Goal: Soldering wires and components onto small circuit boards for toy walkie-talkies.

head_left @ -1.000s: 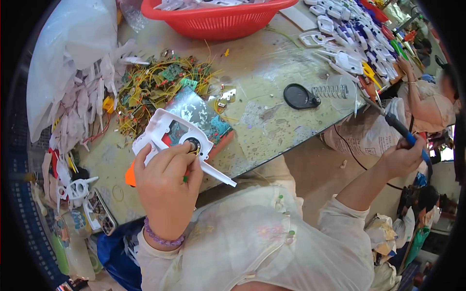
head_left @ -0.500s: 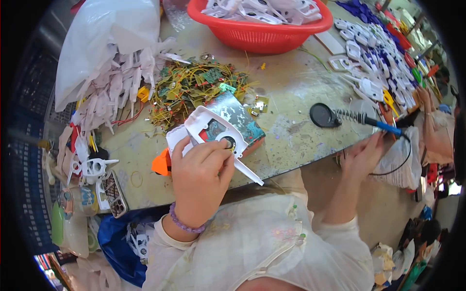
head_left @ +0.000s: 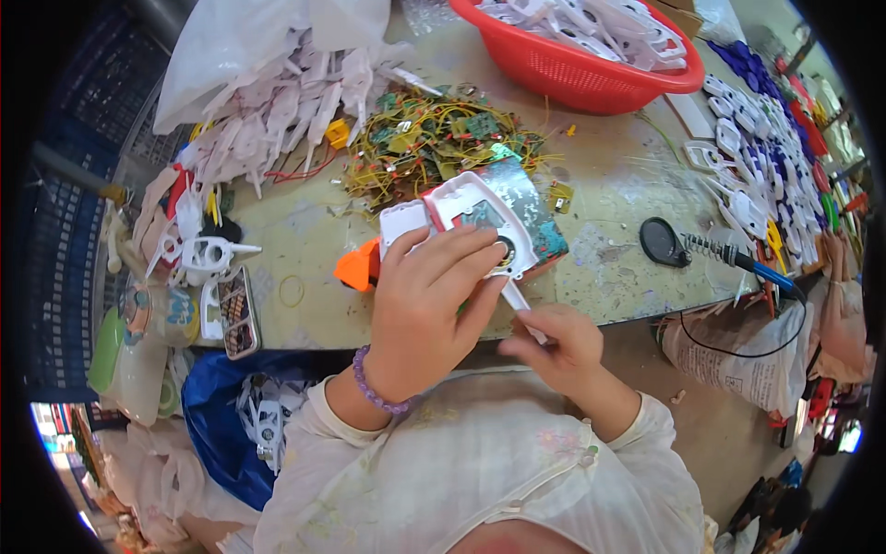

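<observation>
A white plastic housing [head_left: 523, 242] with a large opening and a narrow tapering end rests on a worn metal block [head_left: 544, 235] near the table's front edge. My left hand [head_left: 429, 291] is closed on the housing, its fingertips at a round dark part [head_left: 505, 251] set in it. With thumb and fingers, my right hand [head_left: 563, 346] grips the housing's narrow end. Another white plastic piece [head_left: 403, 219] lies just beyond my left fingers, and an orange object [head_left: 358, 268] sits left of that hand. What lies under my left palm is hidden.
A heap of wired circuit boards [head_left: 434, 138] lies behind the block. At right, a blue-handled soldering iron [head_left: 771, 272] rests in a coiled holder. A red basket [head_left: 581, 78] of white parts stands at the back. White pieces [head_left: 277, 129] spill from a bag at left.
My right hand has come from beside the soldering iron to the housing's narrow end. My left hand has stayed on the housing. The whole view has shifted.
</observation>
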A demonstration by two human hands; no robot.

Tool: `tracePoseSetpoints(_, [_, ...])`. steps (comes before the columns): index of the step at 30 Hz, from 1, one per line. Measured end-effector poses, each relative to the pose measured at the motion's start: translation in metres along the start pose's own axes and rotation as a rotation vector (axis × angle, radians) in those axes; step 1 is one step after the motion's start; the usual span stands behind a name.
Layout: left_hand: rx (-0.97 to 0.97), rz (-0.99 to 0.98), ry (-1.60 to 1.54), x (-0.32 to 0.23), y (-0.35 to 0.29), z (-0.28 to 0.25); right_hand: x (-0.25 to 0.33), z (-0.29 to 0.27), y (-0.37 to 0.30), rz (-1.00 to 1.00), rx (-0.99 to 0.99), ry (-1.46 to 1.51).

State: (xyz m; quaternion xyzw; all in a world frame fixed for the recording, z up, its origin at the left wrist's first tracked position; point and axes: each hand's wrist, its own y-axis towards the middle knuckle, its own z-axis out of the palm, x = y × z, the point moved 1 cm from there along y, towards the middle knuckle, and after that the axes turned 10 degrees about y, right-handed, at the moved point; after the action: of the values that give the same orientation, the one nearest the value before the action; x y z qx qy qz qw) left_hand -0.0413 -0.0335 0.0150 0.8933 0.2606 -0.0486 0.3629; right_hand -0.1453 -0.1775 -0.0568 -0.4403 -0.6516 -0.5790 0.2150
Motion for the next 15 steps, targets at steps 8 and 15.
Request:
tracePoseSetpoints(8, [0.640, -0.495, -0.756, 0.030, -0.106, -0.026, 0.006, 0.009, 0.018, -0.396, -0.099, -0.269])
tracePoseSetpoints(15, [0.571, -1.013, -1.366, 0.029, -0.107, 0.013, 0.008, 0.036, 0.024, -0.568, 0.155, -0.474])
